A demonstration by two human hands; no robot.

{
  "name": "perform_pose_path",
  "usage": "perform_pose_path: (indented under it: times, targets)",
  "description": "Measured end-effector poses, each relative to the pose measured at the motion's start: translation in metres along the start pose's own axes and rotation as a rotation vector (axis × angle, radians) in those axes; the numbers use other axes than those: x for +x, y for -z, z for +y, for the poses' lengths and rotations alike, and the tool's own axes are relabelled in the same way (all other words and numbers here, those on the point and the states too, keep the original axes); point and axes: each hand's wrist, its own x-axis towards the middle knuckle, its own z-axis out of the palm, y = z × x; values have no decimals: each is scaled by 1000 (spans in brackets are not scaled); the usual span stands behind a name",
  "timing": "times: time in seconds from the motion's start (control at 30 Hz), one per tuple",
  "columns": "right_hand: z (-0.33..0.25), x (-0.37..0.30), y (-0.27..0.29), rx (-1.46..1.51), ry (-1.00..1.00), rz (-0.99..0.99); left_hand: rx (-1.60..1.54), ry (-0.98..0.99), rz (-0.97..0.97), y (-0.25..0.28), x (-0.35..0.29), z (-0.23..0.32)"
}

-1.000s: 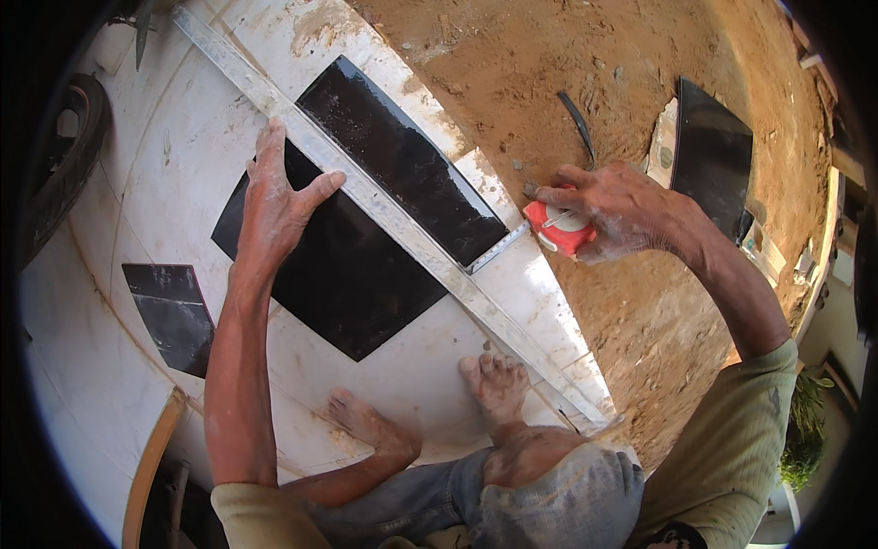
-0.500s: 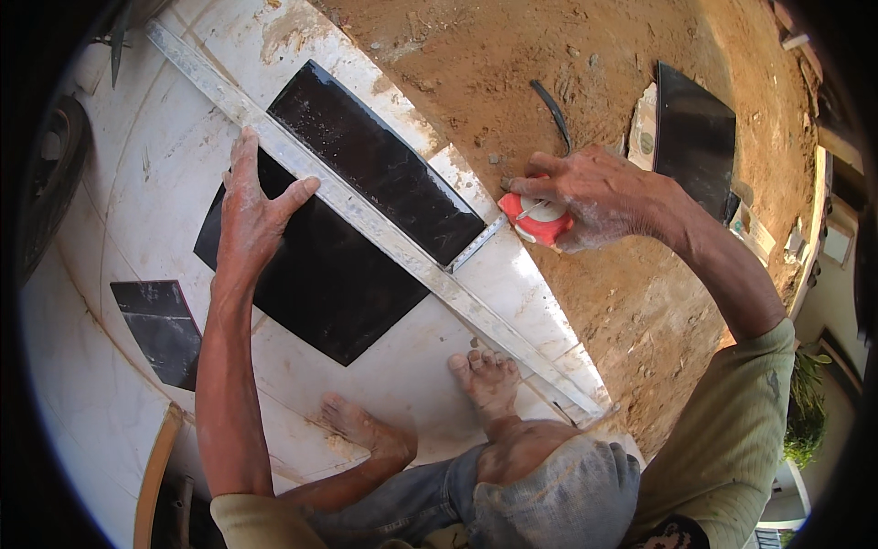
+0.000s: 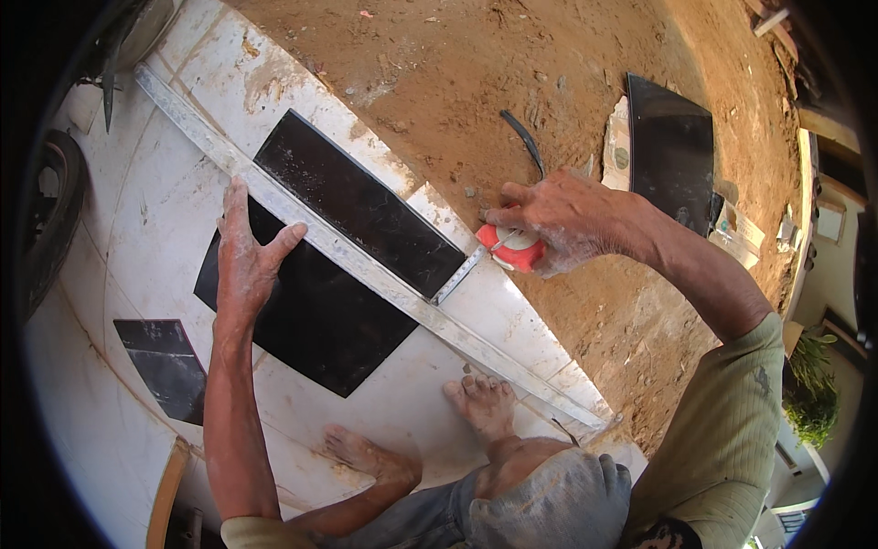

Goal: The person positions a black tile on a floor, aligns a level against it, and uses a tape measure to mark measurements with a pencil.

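Observation:
My left hand (image 3: pixel 245 261) is spread, fingers and thumb pressing on a long pale metal straightedge (image 3: pixel 366 265) and the black tile beneath. The straightedge runs diagonally across a large black tile (image 3: pixel 329 325), with a black tile section (image 3: pixel 357 206) showing on its far side; whether they are one piece is hidden under the bar. In my right hand (image 3: pixel 576 220) is a red and white tape measure (image 3: pixel 518 249). Its short length of drawn-out blade (image 3: pixel 457 277) lies along the right end of the far section and reaches the straightedge.
The pale tiled floor (image 3: pixel 402 412) borders brown bare soil (image 3: pixel 494 64). A smaller dark tile piece (image 3: pixel 165 366) lies left of my forearm. Another dark tile (image 3: pixel 672 151) rests on the soil, near a black strip (image 3: pixel 523 142). A wheel (image 3: pixel 59 220) stands at the left. My bare feet are near the straightedge.
The view has shifted, so the tiles and straightedge appear lower and a little to the left. Both hands keep nearly the same places on the straightedge and tape measure.

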Motion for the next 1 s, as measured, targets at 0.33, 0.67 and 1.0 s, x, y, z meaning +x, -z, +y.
perform_pose_path:
  times: [0.33, 0.67, 1.0]
  targets:
    - [-4, -1, 2, 43, -16, 30, -17, -18, 12, 0, -1, 1]
    - [-4, -3, 4, 61, -31, 30, -5, -14, 9, -2, 0, 2]
    - [-2, -7, -2, 119, -39, 66, -5, 1, 4, -2, -1, 1]
